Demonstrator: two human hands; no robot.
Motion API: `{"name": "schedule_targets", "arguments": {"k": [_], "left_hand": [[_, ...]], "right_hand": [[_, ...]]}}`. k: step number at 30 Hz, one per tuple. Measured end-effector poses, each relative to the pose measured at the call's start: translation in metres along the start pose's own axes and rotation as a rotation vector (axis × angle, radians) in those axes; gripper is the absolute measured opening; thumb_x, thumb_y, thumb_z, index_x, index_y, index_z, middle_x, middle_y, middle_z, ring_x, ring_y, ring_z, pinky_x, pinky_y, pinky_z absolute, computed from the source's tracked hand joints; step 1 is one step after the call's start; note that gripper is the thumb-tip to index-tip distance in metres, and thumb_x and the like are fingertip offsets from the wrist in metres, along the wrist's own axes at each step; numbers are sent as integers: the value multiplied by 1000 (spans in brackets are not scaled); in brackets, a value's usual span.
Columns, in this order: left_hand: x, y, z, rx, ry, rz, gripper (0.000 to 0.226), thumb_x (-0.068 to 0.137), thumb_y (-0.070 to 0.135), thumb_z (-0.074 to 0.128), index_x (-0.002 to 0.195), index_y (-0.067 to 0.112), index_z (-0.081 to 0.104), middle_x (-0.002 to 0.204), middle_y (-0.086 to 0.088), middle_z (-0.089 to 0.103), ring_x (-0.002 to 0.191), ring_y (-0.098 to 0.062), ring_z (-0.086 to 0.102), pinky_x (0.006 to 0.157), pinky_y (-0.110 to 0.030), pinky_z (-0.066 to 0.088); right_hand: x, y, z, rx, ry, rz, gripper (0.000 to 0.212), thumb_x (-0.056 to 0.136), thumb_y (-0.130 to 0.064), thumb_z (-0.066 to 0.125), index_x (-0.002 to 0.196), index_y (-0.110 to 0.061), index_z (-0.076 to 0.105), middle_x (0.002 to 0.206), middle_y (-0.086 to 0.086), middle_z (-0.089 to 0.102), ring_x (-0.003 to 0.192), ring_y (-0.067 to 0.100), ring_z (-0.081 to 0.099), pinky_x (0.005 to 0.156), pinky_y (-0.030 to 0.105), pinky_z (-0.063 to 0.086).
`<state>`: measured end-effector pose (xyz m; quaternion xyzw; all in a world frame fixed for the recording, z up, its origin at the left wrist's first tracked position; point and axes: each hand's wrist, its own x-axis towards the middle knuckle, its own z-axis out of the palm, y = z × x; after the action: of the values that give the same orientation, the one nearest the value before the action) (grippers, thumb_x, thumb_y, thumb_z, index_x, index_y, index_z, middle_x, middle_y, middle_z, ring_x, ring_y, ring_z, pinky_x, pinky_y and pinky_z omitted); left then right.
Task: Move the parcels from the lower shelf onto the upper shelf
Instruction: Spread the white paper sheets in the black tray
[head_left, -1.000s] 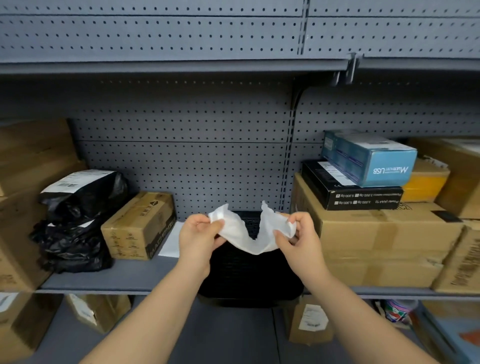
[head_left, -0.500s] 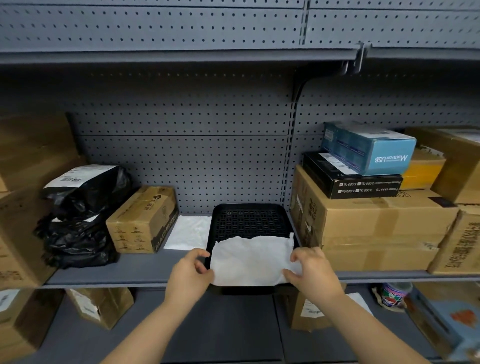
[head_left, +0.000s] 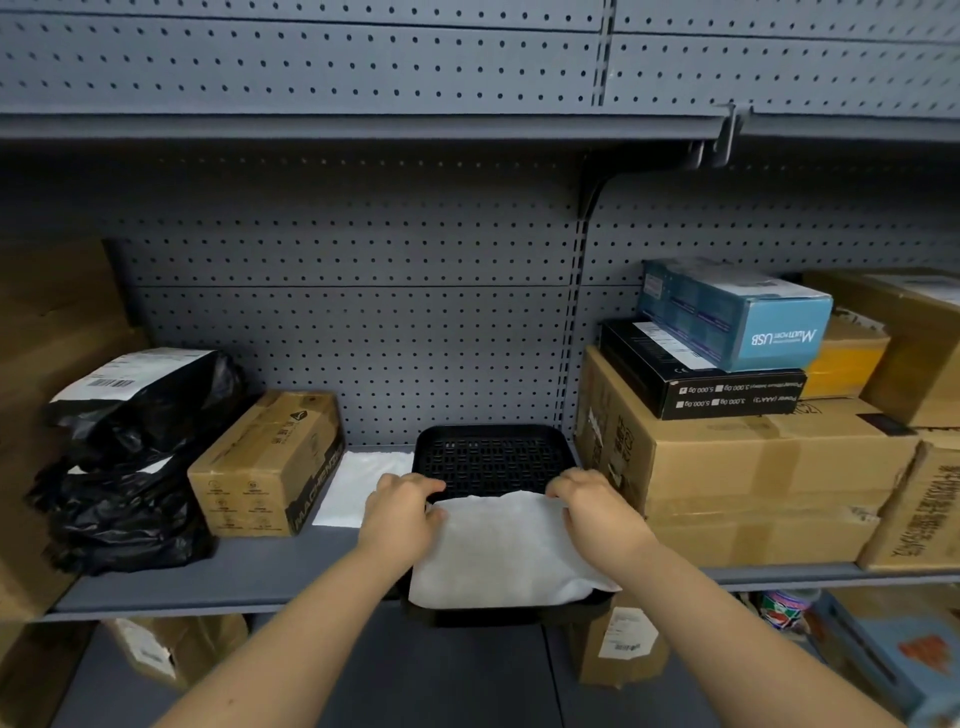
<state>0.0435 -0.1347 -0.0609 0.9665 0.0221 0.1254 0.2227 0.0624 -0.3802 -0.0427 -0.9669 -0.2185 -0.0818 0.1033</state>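
Observation:
A soft white parcel (head_left: 504, 556) lies flat in a black perforated tray (head_left: 491, 457) on the grey shelf (head_left: 234, 582) at mid height. My left hand (head_left: 400, 512) grips the parcel's far left corner. My right hand (head_left: 592, 506) grips its far right corner, fingers curled over the edge. The parcel's near edge overhangs the tray's front rim. On the lower shelf (head_left: 441, 670), a small brown parcel (head_left: 618, 644) with a white label stands right of centre, and more boxes show at the left.
Left of the tray lie a flat white packet (head_left: 363, 483), a cardboard box (head_left: 270, 462) and black poly bags (head_left: 135, 467). To the right, a big carton (head_left: 753, 483) carries a black box (head_left: 701, 384) and a blue USB box (head_left: 737, 317). Another shelf overhangs above.
The white parcel, held up bent between both hands a second ago, came down onto the tray. Both hands have since shifted from its near corners to its far corners.

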Motion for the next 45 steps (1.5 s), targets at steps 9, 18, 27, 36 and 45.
{"name": "schedule_targets", "arguments": {"k": [9,18,27,36,45], "left_hand": [[35,-14,21,314,-209,105,33,93,37,56,124,28,63,120,2,61,118,-24,40,91,-32,29],[40,-12,21,137,-97,26,16,89,26,62,103,29,70,104,5,68,114,-21,42,90,-30,28],[42,-15,1,-304,-63,-60,18,82,18,72,70,28,66,79,7,66,78,-10,60,63,-20,46],[26,-6,-54,-1110,-574,-232,1,64,16,55,65,16,54,70,-1,56,64,-18,54,57,-26,42],[15,-5,-69,-1258,-1055,-176,64,98,55,28,109,2,63,136,-28,55,126,-40,54,104,-48,42]], "right_hand": [[38,4,13,-393,-494,165,48,90,-2,38,137,-10,40,134,13,45,126,34,32,105,44,29],[38,6,11,-315,-330,145,45,84,3,47,127,-7,46,127,14,46,120,32,37,102,39,36],[36,7,-1,-111,-209,115,26,81,11,42,91,-11,51,100,11,55,95,29,53,71,33,42],[19,0,-41,303,-321,12,22,81,-12,59,71,-25,44,79,-6,49,74,14,46,66,29,41],[-27,15,-85,943,-661,-58,47,90,-62,47,100,-18,61,112,6,68,114,33,59,97,44,46]]}}
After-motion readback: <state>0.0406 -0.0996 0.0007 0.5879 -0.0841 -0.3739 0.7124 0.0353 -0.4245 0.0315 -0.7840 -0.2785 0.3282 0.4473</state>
